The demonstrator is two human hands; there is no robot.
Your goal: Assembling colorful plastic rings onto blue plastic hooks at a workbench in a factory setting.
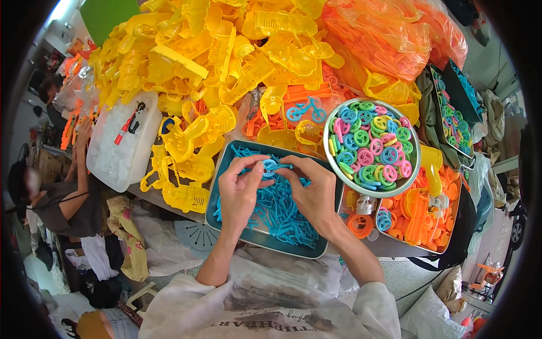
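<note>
I find my left hand (240, 186) with thumb and fingertips pinched on a blue wheel (269, 168), round, smooth-rimmed and moulded in plastic. My right hand (311, 189) has its thumb and forefinger closed on a slim blue part (284, 166), rod-like where it shows, set against the wheel; whether the two are joined I cannot tell. I hold both above a dark teal tray (254, 237) with a raised pale rim, in which thin, angular blue pieces (285, 217) lie tangled. Beyond my hands, a blue toy bicycle (305, 111) lies flat, spoked wheels at both ends. To my right stands a round, shiny metal bowl (416, 152), heaped with glossy spoked wheels (372, 141) in pink, green, blue and yellow. Ahead I note a high pile of hollow, ribbed yellow mouldings (214, 56), and beside it a crinkled, translucent orange bag (384, 39)
</note>
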